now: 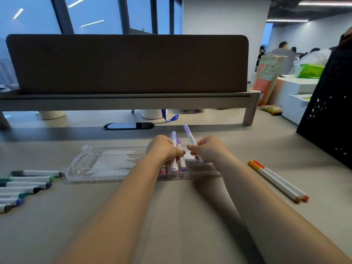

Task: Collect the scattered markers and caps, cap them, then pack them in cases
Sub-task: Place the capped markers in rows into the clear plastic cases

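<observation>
Your left hand (163,149) half-hides the purple-capped white plastic markers (173,139) it grips; just beside, your right hand (208,151) pinches one lilac-capped marker (189,135).

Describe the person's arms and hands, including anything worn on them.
The left hand and right hand are bare: no gloves, no rings that show. The left forearm and right forearm are uncovered down to the frame's bottom edge, with no sleeve, watch or bracelet in view.

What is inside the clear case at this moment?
Purple-capped markers, gripped by the left hand, and pink-capped markers lie at the right end of the clear case; the rest looks empty. The left forearm covers how many.
</observation>
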